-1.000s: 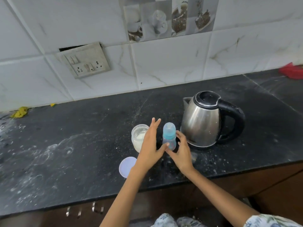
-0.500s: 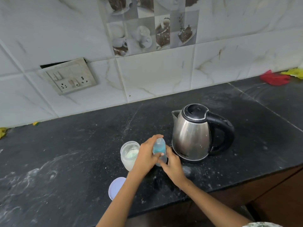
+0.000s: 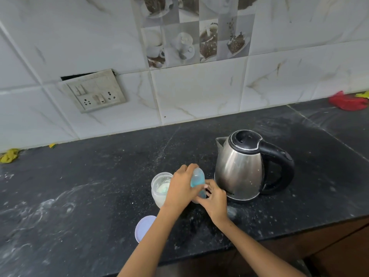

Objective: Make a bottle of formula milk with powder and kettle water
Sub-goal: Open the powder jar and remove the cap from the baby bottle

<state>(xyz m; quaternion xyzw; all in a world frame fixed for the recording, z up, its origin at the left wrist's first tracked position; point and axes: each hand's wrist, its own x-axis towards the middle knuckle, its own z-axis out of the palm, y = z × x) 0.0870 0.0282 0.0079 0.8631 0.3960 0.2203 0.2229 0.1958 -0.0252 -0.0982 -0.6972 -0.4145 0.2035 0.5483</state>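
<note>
You are gripping the top of the baby bottle [image 3: 198, 179] with your left hand [image 3: 182, 187] and pinching its lower part with your right hand [image 3: 214, 199], just above the tabletop [image 3: 99, 186], between the open powder jar [image 3: 159, 187] and the kettle [image 3: 242, 168].

Soft, even, rather dim light with a cool cast; shadows are faint, pooled under the kettle [image 3: 239, 172] and the hands; a dull sheen runs down its steel side; wide-angle bending curves the tile lines toward the edges; the bottle [image 3: 197, 179] is smeared by motion.
</note>
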